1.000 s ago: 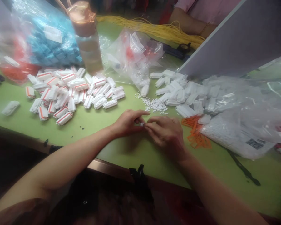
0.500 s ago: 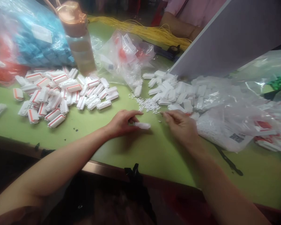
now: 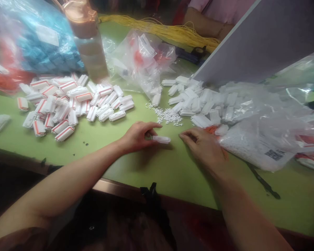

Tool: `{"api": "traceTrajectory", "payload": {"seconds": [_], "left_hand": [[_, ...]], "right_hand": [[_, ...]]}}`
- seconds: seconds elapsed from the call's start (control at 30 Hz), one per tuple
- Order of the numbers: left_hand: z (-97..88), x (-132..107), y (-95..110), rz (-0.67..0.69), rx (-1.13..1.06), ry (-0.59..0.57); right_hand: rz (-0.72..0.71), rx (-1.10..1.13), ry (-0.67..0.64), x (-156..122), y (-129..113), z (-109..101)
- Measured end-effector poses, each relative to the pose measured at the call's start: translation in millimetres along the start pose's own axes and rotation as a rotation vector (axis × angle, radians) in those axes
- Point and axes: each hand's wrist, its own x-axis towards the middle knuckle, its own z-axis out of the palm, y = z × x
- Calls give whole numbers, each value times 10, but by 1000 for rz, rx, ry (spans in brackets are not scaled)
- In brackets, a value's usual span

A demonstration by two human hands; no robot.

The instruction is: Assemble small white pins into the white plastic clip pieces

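My left hand (image 3: pixel 141 136) grips one end of a small white plastic block (image 3: pixel 161 139), held level just above the green table (image 3: pixel 146 174). Thumb and forefinger of my right hand (image 3: pixel 199 143) are pinched together close to the table, right of the block; whatever is between them, if anything, is too small to make out. Beyond both hands lies a heap of tiny white pegs (image 3: pixel 170 115). To the left is a big pile of white blocks with orange stripes (image 3: pixel 68 101). A pile of plain white blocks (image 3: pixel 193 97) lies behind my right hand.
A drink bottle (image 3: pixel 89 45) stands behind the striped pile, beside a bag of blue pieces (image 3: pixel 47 45). Clear bags (image 3: pixel 256 146) crowd the right side. A grey panel (image 3: pixel 264 42) rises at the back right. Yellow cords (image 3: pixel 157 29) and a co-worker's arm (image 3: pixel 206 24) are beyond.
My right hand has drawn slightly away from the peg heap, its fingertips now lower and nearer me. My left hand keeps its grip on the white block. The view has shifted a little.
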Motion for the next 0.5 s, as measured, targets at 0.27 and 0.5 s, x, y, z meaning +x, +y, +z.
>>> {"api": "traceTrajectory", "payload": {"seconds": [0.27, 0.5], "left_hand": [[-3, -2, 7, 0, 8, 3], [-5, -5, 8, 8, -4, 6]], "right_hand": [[-29, 74, 28, -30, -50, -22], [5, -15, 35, -65, -63, 53]]}}
